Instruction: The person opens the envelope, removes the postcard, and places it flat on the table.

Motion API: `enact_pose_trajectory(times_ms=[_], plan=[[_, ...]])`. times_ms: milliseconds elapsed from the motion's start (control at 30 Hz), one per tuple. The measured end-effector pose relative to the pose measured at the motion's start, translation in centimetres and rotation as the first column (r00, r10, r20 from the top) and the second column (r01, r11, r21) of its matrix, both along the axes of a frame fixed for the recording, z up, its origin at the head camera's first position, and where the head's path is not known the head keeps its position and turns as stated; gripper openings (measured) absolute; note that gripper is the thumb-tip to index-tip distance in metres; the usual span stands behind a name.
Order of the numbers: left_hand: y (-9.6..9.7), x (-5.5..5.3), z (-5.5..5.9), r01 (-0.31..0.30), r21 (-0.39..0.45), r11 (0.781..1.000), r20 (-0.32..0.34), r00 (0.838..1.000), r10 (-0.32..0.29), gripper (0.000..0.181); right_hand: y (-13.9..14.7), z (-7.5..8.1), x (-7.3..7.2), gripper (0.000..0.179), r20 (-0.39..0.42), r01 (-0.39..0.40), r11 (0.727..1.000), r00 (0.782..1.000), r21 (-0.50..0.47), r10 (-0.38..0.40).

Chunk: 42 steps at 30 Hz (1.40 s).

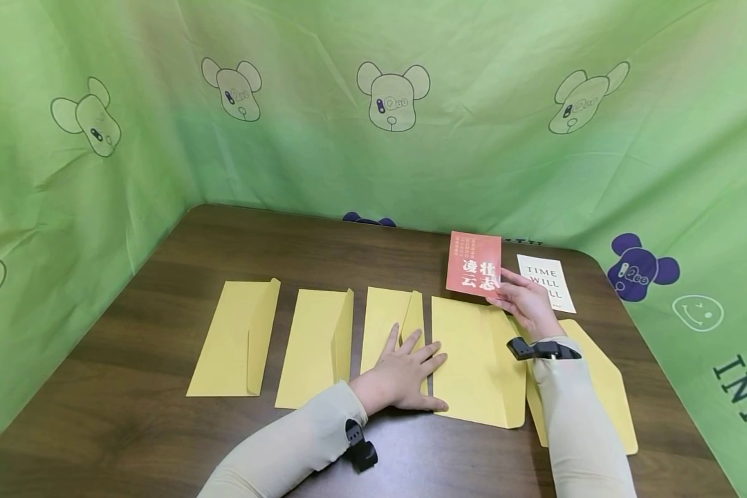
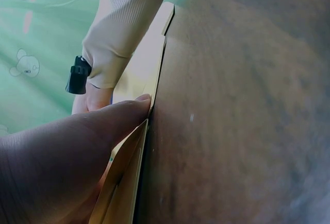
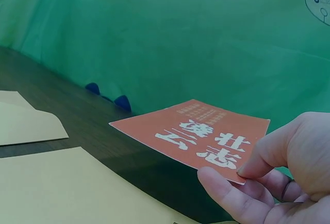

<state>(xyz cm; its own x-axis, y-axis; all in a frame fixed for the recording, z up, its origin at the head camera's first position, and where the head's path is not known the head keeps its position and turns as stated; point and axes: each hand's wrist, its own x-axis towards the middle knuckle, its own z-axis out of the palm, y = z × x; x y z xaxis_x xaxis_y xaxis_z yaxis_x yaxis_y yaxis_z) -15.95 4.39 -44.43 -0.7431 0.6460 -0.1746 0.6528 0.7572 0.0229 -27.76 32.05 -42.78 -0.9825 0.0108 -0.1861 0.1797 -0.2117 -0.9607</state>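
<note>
A red card [image 1: 473,259] with white and gold characters is pinched at its lower right corner by my right hand [image 1: 526,301], above the far edge of an envelope. In the right wrist view the card [image 3: 206,136] tilts away from the thumb and fingers. My left hand [image 1: 404,373] lies with spread fingers across two yellow envelopes, the third from the left [image 1: 382,311] and the wider fourth one [image 1: 467,360]. The left wrist view shows the left thumb [image 2: 129,110] resting at the near edge of the fourth envelope.
Two more yellow envelopes [image 1: 224,346] [image 1: 311,339] lie to the left. Partly under the right forearm is another yellow envelope [image 1: 604,387] with its flap spread. A white card [image 1: 560,294] with black lettering lies at the back right. Green printed cloth [image 1: 317,159] surrounds the wooden table [image 1: 118,415].
</note>
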Motion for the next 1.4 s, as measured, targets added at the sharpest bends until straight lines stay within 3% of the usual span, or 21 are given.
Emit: enact_pose_trajectory(times_ms=[233, 767, 1100, 1400], plan=[[0.0, 0.0, 0.0, 0.002, 0.002, 1.0, -0.005, 1.0, -0.002, 0.083, -0.1, -0.1, -0.5, 0.063, 0.055, 0.025, 0.999, 0.998, 0.02, -0.026], [0.0, 0.1, 0.0, -0.003, -0.003, 1.0, 0.003, 1.0, 0.003, 0.083, -0.1, -0.7, -1.2, 0.064, 0.08, 0.022, 0.994, 0.996, 0.105, -0.03], [0.1, 0.1, -0.1, -0.005, -0.002, 1.0, -0.001, 1.0, 0.005, 0.083, -0.1, -0.9, -1.4, 0.063, 0.088, 0.001, 0.991, 0.996, 0.134, -0.013], [0.1, 0.0, -0.4, -0.006, 0.003, 1.0, 0.003, 1.0, 0.006, 0.084, -0.3, -1.5, -1.5, 0.059, 0.049, 0.051, 0.971, 0.997, 0.234, -0.064]])
